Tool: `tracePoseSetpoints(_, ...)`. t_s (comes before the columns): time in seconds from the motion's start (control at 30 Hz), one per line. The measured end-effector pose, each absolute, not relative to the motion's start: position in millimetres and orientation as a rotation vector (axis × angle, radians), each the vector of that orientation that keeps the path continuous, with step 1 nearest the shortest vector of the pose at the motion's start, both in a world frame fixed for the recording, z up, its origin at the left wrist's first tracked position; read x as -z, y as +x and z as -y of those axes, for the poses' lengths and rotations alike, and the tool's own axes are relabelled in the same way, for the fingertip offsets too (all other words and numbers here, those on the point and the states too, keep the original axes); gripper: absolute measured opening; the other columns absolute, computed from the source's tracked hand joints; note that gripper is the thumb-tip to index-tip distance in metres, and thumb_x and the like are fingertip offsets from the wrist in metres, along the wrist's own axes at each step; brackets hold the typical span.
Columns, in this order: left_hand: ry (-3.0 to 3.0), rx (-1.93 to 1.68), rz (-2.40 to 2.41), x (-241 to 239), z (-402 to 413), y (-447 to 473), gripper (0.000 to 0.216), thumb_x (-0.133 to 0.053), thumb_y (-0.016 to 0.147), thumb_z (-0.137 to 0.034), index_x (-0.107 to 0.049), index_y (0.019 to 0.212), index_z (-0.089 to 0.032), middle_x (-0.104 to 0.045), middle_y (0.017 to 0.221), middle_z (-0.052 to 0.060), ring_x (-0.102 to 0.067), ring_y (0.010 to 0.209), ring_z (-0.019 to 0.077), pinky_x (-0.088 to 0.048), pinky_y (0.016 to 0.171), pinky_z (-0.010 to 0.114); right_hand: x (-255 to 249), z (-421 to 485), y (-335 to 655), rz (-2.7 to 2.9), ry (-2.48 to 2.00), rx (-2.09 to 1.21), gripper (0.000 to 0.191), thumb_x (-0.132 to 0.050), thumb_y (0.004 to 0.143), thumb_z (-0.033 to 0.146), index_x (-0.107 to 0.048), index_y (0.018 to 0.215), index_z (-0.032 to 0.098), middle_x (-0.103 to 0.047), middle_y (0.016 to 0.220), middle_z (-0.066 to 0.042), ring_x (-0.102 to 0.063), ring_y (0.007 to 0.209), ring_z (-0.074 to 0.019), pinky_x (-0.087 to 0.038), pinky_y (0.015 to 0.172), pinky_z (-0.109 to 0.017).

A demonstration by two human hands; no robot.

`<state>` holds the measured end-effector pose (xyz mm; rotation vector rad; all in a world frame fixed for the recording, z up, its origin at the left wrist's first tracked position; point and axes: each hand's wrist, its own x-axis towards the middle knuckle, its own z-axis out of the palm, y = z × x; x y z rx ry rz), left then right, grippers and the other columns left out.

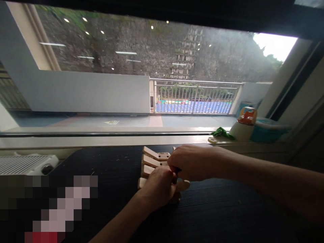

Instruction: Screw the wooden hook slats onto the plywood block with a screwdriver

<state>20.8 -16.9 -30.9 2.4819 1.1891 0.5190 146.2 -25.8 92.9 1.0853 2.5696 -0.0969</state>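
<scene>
A wooden piece with several pale flat slats [151, 161] lies on the dark table, and small dark round spots show on the slats. My left hand [159, 184] is closed over its near part, with the fingertips mostly hidden. Right beside it, my right hand [189, 162] is curled into a fist above the right side of the wood. A small dark object [177, 171] sticks out between the two hands; its kind is too hidden to tell. Past my knuckles, the rounded end of a slat [186, 184] is visible.
The dark table [101, 195] has small crumbs at its far left. On the window sill [121, 141] stand a white container with an orange top [244, 126], a green cloth [222, 133], a small round disc [212, 139] and a teal box [268, 130]. A pixelated patch covers the lower left.
</scene>
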Motion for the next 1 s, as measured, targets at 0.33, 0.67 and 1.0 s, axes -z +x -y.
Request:
tracePoseSetpoints(0.33,2.494,-0.543,-1.156,34.6,15.8,21.0,0.014,-0.052,0.074,-0.016,-0.064,0.068,-0.017,-0.066,0.075,0.005,-0.059,0.070,0.0188,-0.038,0.059,0.025,-94.9,22.4,150.7,-2.523,1.296,0.018,0.024,-0.058,0.067,0.032,-0.067,0.086,0.021,-0.065,0.073,-0.002,-0.054,0.062,-0.0153,-0.031,0.050,-0.025)
tracePoseSetpoints(0.67,2.493,-0.549,-1.166,30.8,19.0,21.7,0.018,-0.050,0.079,-0.023,-0.064,0.069,-0.017,-0.066,0.072,0.004,-0.059,0.067,0.0184,-0.037,0.056,0.024,-96.1,26.6,146.1,-2.581,1.088,0.071,0.019,-0.054,0.069,0.015,-0.068,0.083,0.015,-0.065,0.073,-0.004,-0.052,0.059,-0.0116,-0.030,0.049,-0.023)
tracePoseSetpoints(1.0,2.485,-0.562,-1.161,34.3,15.8,21.3,0.016,-0.051,0.072,-0.015,-0.065,0.065,-0.018,-0.067,0.075,0.005,-0.060,0.071,0.0194,-0.040,0.061,0.026,-90.9,17.3,160.9,-2.545,1.307,0.042,0.024,-0.054,0.070,0.036,-0.068,0.081,0.021,-0.065,0.072,-0.002,-0.053,0.062,-0.0151,-0.030,0.052,-0.026)
